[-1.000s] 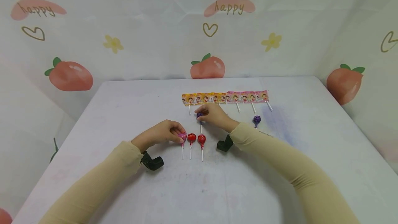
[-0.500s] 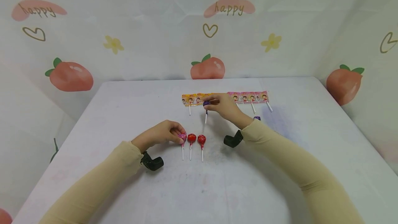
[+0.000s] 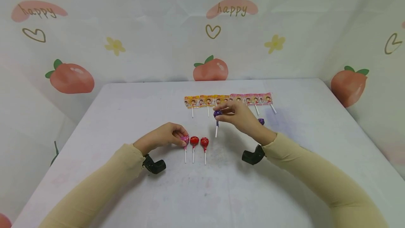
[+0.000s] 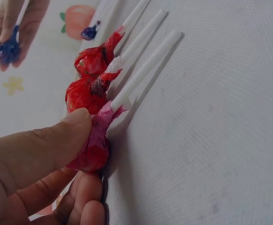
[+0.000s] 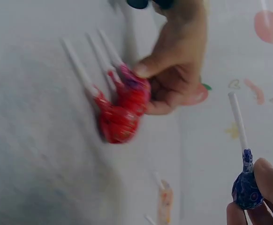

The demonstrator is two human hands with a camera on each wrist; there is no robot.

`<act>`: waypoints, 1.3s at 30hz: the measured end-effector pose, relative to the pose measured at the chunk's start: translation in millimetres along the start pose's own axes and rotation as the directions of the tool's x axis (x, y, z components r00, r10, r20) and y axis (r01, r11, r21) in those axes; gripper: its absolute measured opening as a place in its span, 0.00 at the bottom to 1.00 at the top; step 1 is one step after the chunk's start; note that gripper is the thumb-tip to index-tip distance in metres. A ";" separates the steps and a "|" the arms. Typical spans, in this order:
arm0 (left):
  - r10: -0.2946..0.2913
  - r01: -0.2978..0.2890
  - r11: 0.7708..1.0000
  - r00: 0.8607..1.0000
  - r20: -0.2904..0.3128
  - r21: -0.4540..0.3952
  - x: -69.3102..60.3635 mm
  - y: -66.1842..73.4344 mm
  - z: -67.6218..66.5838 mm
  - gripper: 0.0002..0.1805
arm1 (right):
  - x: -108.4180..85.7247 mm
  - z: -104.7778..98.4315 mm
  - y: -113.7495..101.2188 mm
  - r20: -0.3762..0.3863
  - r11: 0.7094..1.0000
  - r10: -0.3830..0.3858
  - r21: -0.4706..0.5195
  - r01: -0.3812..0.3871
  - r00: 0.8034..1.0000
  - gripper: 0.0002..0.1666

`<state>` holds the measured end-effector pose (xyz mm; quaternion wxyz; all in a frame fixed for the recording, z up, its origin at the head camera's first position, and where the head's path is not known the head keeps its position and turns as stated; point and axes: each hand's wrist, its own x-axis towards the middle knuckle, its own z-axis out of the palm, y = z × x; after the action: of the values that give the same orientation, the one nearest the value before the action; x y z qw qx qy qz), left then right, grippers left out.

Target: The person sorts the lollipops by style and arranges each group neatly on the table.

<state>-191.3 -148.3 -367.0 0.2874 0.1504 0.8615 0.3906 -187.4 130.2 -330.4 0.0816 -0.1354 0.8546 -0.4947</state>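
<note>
My left hand (image 3: 162, 138) pinches the head of a pink-wrapped lollipop (image 4: 96, 150) lying on the table, its white stick toward me. Just right of it lie two red lollipops (image 3: 194, 140), side by side with sticks pointing the same way. Above the table, to the right of that row, my right hand (image 3: 242, 119) holds a purple lollipop (image 5: 247, 190) by its wrapped head, between thumb and fingers, with the stick hanging down in the head view. A second purple lollipop (image 3: 261, 121) lies behind the right wrist, mostly hidden by it.
Along the back of the table (image 3: 142, 101) runs a row of flat lollipops in yellow packets (image 3: 192, 101) and pink packets (image 3: 265, 98). A dark curved piece (image 3: 155, 165) hangs at the left wrist, another dark piece (image 3: 253, 155) at the right. A printed cloth hangs behind.
My right hand has lifted the purple lollipop from behind the red ones, first away from me, then rightward and back a little. The left hand stays on the pink lollipop.
</note>
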 end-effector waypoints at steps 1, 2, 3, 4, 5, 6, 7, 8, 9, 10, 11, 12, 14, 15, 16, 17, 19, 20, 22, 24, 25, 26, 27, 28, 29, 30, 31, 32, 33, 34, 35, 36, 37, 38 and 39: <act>-0.001 0.001 1.000 1.000 0.001 0.000 0.1 0.0 0.1 0.17 | -3.8 2.2 1.6 0.010 1.000 0.000 -0.005 0.000 1.000 0.18; -0.002 0.002 1.000 1.000 0.001 -0.001 0.1 0.0 0.2 0.17 | -7.3 4.8 3.5 0.022 1.000 -0.002 -0.008 0.003 1.000 0.18; -0.003 0.003 1.000 1.000 0.002 -0.002 0.1 0.0 0.3 0.17 | -10.3 7.5 5.8 0.037 1.000 -0.008 -0.011 0.009 0.999 0.19; -0.003 0.003 1.000 1.000 0.002 -0.003 0.3 -0.1 0.3 0.17 | -13.2 10.3 7.4 0.051 1.000 -0.010 -0.014 0.010 0.999 0.18; -0.003 0.003 1.000 1.000 0.003 -0.002 0.5 -0.1 0.4 0.17 | -15.8 13.2 9.0 0.064 1.000 -0.011 -0.016 0.012 0.998 0.18; -0.003 0.003 1.000 1.000 0.004 -0.003 0.7 -0.1 0.4 0.17 | -18.1 15.7 10.5 0.076 1.000 -0.011 -0.017 0.012 0.997 0.18; -0.003 0.003 1.000 1.000 0.004 -0.004 0.9 -0.1 0.4 0.17 | -19.7 18.3 12.8 0.087 1.000 -0.013 -0.021 0.015 0.996 0.17; -0.004 0.004 1.000 1.000 0.003 -0.005 1.0 -0.1 0.4 0.17 | -21.1 20.9 14.6 0.098 1.000 -0.015 -0.026 0.018 0.995 0.17; -0.005 0.005 1.000 1.000 0.002 -0.005 1.1 0.0 0.4 0.17 | -22.2 23.2 16.4 0.109 0.999 -0.015 -0.028 0.018 0.994 0.16; -0.007 0.007 1.000 1.000 0.001 -0.003 1.1 0.2 0.3 0.17 | -23.1 25.5 18.3 0.119 0.999 -0.019 -0.035 0.023 0.993 0.15; -0.008 0.008 1.000 1.000 0.000 -0.003 1.0 0.4 0.3 0.17 | -23.6 27.7 20.4 0.125 0.999 -0.017 -0.041 0.023 0.992 0.15; -0.010 0.010 1.000 1.000 -0.002 -0.004 1.0 0.5 0.3 0.17 | -24.1 29.7 22.5 0.130 0.999 -0.015 -0.050 0.022 0.991 0.14; -0.013 0.013 1.000 1.000 -0.003 -0.004 0.7 0.8 0.2 0.17 | -24.9 33.2 26.0 0.140 0.997 -0.011 -0.070 0.021 0.990 0.13; -0.013 0.013 1.000 1.000 -0.003 -0.003 0.6 1.0 0.2 0.17 | -25.0 34.7 27.8 0.144 0.997 -0.010 -0.074 0.021 0.990 0.13; -0.013 0.013 1.000 1.000 -0.002 -0.004 0.5 1.1 0.3 0.17 | -25.1 36.1 29.4 0.146 0.997 -0.008 -0.081 0.020 0.989 0.12; -0.012 0.012 1.000 1.000 -0.002 -0.005 0.4 1.2 0.3 0.17 | -25.1 37.2 30.8 0.147 0.996 0.000 -0.084 0.013 0.989 0.12; -0.012 0.012 1.000 1.000 -0.001 -0.003 0.4 1.4 0.4 0.17 | -24.8 38.9 33.0 0.152 0.996 0.003 -0.093 0.011 0.988 0.12; -0.012 0.012 1.000 1.000 -0.001 -0.003 0.5 1.4 0.4 0.17 | -24.3 39.7 34.0 0.153 0.996 0.007 -0.092 0.007 0.988 0.12; -0.015 0.015 1.000 1.000 -0.001 0.000 0.6 1.3 0.6 0.17 | -22.9 41.1 35.5 0.154 0.995 0.014 -0.095 0.001 0.988 0.12; -0.017 0.017 1.000 1.000 -0.001 0.001 0.8 1.1 0.7 0.17 | -21.4 42.2 36.8 0.155 0.995 0.010 -0.102 0.005 0.988 0.12; -0.019 0.019 1.000 1.000 -0.001 0.000 0.8 1.1 0.8 0.17 | -20.8 42.7 36.8 0.155 0.995 0.011 -0.101 0.004 0.988 0.12; -0.020 0.020 1.000 1.000 -0.002 -0.002 0.9 1.0 0.8 0.17 | -20.2 43.2 36.8 0.155 0.995 0.010 -0.101 0.006 0.988 0.12; -0.020 0.020 1.000 1.000 -0.002 -0.002 1.0 0.9 0.9 0.17 | -19.6 43.5 36.8 0.155 0.995 0.006 -0.103 0.010 0.988 0.12; -0.021 0.021 1.000 1.000 -0.002 -0.003 1.0 0.8 0.9 0.17 | -19.3 43.8 36.5 0.156 0.995 0.004 -0.104 0.012 0.988 0.12; -0.021 0.021 1.000 1.000 -0.002 -0.002 1.1 0.8 0.9 0.17 | -19.0 43.9 36.4 0.158 0.994 0.000 -0.108 0.018 0.987 0.12; -0.022 0.022 1.000 1.000 -0.002 -0.001 1.1 0.8 0.9 0.17 | -18.8 44.0 35.9 0.159 0.994 0.000 -0.110 0.018 0.987 0.12; -0.023 0.023 1.000 1.000 -0.003 0.000 1.1 0.8 0.8 0.17 | -18.7 44.1 35.6 0.161 0.993 -0.004 -0.114 0.022 0.987 0.12; -0.023 0.023 1.000 1.000 -0.005 0.001 1.1 0.8 0.8 0.17 | -18.5 44.2 35.3 0.163 0.993 -0.002 -0.117 0.021 0.987 0.12; -0.025 0.025 1.000 1.000 -0.005 0.003 1.1 1.0 0.7 0.17 | -18.5 44.1 34.7 0.164 0.993 0.003 -0.120 0.017 0.986 0.12; -0.027 0.027 1.000 1.000 -0.006 0.005 1.1 1.1 0.6 0.17 | -18.6 44.1 34.0 0.165 0.992 0.008 -0.122 0.013 0.986 0.12; -0.029 0.029 1.000 1.000 -0.007 0.006 1.1 1.3 0.5 0.17 | -18.5 44.3 33.6 0.166 0.992 0.010 -0.124 0.011 0.986 0.12; -0.030 0.030 1.000 1.000 -0.008 0.005 1.0 1.5 0.4 0.17 | -18.4 44.4 33.2 0.167 0.992 0.012 -0.126 0.010 0.986 0.12; -0.032 0.032 0.999 0.999 -0.008 0.004 1.0 1.6 0.4 0.17 | -18.6 44.4 33.0 0.169 0.992 0.012 -0.127 0.010 0.986 0.12; -0.033 0.033 0.999 0.999 -0.008 0.002 1.0 1.6 0.4 0.17 | -18.5 44.4 32.5 0.169 0.992 0.016 -0.125 0.005 0.985 0.13; -0.033 0.033 0.999 0.999 -0.007 0.001 1.1 1.6 0.5 0.17 | -18.5 44.6 32.5 0.172 0.992 0.012 -0.126 0.010 0.985 0.13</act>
<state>-191.8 -146.5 -366.5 0.2906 0.1349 0.8650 0.3862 -162.6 114.7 -380.6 0.1468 -0.1820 0.8740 -0.4259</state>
